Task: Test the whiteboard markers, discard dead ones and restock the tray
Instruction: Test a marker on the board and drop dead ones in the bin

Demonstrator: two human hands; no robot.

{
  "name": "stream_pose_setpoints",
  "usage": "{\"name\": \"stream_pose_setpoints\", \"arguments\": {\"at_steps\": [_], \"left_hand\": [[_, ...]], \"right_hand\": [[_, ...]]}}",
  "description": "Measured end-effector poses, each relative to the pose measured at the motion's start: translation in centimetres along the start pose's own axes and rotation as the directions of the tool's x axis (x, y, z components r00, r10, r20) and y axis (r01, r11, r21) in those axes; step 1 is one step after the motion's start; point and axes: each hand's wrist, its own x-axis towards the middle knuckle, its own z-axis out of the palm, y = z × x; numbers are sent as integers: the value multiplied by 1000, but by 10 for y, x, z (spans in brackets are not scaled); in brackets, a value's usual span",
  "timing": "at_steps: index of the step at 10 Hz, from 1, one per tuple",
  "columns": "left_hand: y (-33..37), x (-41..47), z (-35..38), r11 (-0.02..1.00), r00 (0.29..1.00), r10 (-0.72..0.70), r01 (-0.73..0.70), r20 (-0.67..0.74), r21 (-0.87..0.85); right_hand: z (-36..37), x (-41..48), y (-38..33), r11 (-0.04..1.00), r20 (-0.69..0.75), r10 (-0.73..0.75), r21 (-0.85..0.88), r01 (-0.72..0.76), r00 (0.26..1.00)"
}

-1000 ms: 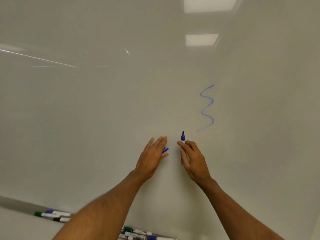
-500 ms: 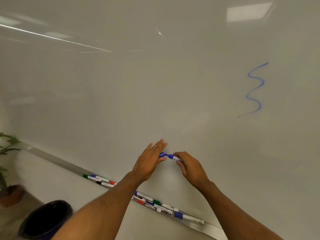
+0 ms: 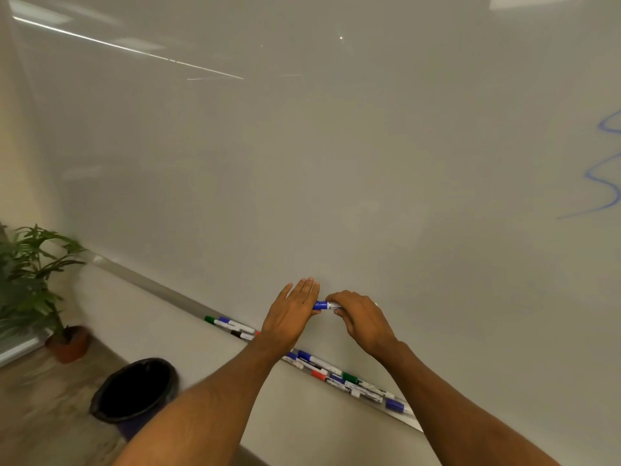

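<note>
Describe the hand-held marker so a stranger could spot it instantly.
Find the whiteboard, then the tray along its bottom edge. Above it, the left hand and right hand meet on a blue-capped marker. It alone is off the tray.

Two bare forearms (image 3: pixel 215 395), bare left hand (image 3: pixel 290 317), bare right hand (image 3: pixel 363 322), short fingernails (image 3: pixel 307 280)

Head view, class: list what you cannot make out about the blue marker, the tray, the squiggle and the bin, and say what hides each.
- blue marker, head view: the right hand covers its barrel, the left hand its cap end.
- tray markers: the left forearm hides part of the row; labels too small to read.
- squiggle: cut off by the right edge.
- bin: inside too dark to see.
</note>
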Motion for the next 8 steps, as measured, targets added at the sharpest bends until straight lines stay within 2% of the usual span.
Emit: {"name": "stream_pose_setpoints", "arguments": {"at_steps": [1, 2, 3, 4, 5, 6, 8], "left_hand": [[-34, -14, 2, 995, 998, -26, 32, 60, -95], [-56, -19, -1, 996, 989, 35, -22, 145, -88], [-90, -33, -5, 958, 997, 78, -81, -21, -275], [-110, -38, -3, 967, 991, 130, -135, -36, -215], [-132, -45, 0, 978, 992, 111, -119, -52, -171], [-146, -54, 8, 985, 999, 40, -43, -20, -168], [-173, -54, 24, 975, 998, 58, -51, 26, -218]], "right_hand": [[29, 14, -24, 999, 32, 19, 30, -20, 999], [50, 25, -40, 998, 70, 53, 37, -55, 996], [79, 42, -60, 997, 105, 72, 17, -75, 992], [96, 52, -75, 997, 124, 78, -14, -76, 989], [115, 61, -92, 995, 169, 96, -38, -91, 981], [128, 67, -99, 995, 199, 97, -44, -90, 975], [157, 78, -103, 995, 221, 95, 10, -100, 971]]}}
